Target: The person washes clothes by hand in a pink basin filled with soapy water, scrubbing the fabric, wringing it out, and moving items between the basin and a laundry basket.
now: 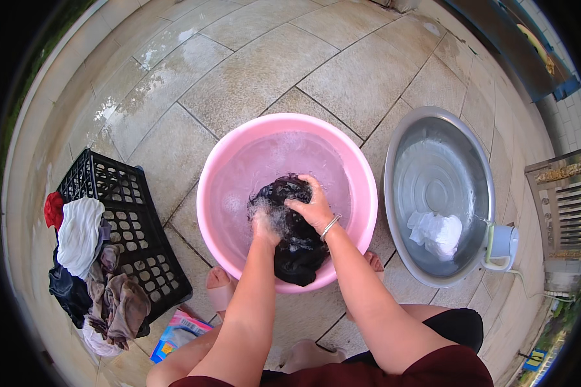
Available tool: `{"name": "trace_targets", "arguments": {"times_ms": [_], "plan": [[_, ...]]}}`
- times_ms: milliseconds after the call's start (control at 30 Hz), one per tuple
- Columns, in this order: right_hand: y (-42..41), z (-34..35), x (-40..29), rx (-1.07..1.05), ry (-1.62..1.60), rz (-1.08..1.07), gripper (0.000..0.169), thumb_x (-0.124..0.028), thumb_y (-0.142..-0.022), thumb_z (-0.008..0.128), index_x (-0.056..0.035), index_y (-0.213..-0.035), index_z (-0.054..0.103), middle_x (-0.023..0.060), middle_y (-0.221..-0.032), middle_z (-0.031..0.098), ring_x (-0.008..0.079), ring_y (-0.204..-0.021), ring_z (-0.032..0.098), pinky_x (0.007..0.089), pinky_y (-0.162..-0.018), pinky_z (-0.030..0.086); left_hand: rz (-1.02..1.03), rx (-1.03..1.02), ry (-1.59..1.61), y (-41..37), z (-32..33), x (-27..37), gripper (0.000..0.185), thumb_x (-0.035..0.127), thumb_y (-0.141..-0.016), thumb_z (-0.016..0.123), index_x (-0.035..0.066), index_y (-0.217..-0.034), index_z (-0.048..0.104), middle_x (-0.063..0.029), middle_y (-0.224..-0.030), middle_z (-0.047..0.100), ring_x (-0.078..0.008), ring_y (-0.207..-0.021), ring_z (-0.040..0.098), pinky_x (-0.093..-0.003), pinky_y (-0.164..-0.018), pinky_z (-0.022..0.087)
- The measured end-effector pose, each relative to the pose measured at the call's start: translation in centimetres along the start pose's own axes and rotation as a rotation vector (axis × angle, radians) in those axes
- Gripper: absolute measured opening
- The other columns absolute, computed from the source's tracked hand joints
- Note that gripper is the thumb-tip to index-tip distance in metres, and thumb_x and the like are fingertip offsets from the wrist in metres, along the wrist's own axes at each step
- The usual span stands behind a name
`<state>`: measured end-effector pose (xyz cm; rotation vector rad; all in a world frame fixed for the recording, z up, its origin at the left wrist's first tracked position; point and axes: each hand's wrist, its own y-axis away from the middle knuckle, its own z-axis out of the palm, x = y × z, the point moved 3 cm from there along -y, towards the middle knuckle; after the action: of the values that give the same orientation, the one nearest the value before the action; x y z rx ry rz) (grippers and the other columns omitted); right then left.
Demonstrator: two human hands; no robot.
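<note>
A soaked black garment [298, 251] is bunched in the pink plastic basin [363, 217], partly under cloudy, soapy water [290, 150]. On its right side, my right hand [314, 203] grips a fold between thumb and fingers, with a silver bangle at the wrist. My left hand [266, 227] grasps the cloth from the left; foam and splashing water hide its fingertips. One end of the garment rests against the basin's near wall, between my forearms.
At left, a black plastic crate [126, 227] stands beside piled clothes [121, 300]. A grey metal basin [435, 159] at right holds water and a white cloth [438, 234]; a light-blue container [504, 244] adjoins its rim. A colourful printed packet [179, 336] lies near my left leg.
</note>
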<state>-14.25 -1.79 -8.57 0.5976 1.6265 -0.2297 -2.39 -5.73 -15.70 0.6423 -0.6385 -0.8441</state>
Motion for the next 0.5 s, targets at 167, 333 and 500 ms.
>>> {"name": "trace_targets", "arguments": {"times_ms": [167, 333, 500], "plan": [[4.9, 4.3, -5.2, -0.19, 0.486, -0.044, 0.051, -0.053, -0.071, 0.058, -0.011, -0.099, 0.048, 0.0188, -0.068, 0.06, 0.0353, -0.068, 0.059, 0.0399, -0.06, 0.046, 0.101, -0.219, 0.071, -1.7, -0.7, 2.9, 0.025, 0.027, -0.084, 0.042, 0.009, -0.078, 0.057, -0.0065, -0.071, 0.057, -0.021, -0.061, 0.056, -0.0313, -0.054, 0.049], [0.7, 3.5, -1.5, 0.207, 0.412, 0.051, 0.03, -0.031, -0.085, 0.046, -0.0035, -0.096, 0.052, 0.0232, -0.079, 0.058, 0.0384, -0.076, 0.056, 0.0405, -0.065, 0.044, 0.414, 0.022, -0.178, 3.3, 6.2, 4.2, 0.02, 0.023, -0.085, 0.047, 0.003, -0.082, 0.052, -0.01, -0.077, 0.058, -0.0184, -0.065, 0.057, -0.0283, -0.056, 0.049], [0.0, 0.5, 4.9, 0.462, 0.255, 0.511, 0.044, -0.03, -0.086, 0.038, 0.0092, -0.104, 0.049, 0.0312, -0.104, 0.051, 0.0424, -0.099, 0.049, 0.043, -0.085, 0.037, 0.888, -0.162, -0.967, 2.2, 7.3, 4.3, 0.032, 0.014, -0.081, 0.056, -0.002, -0.107, 0.046, -0.0139, -0.099, 0.055, -0.0224, -0.09, 0.052, -0.0318, -0.081, 0.039]]}}
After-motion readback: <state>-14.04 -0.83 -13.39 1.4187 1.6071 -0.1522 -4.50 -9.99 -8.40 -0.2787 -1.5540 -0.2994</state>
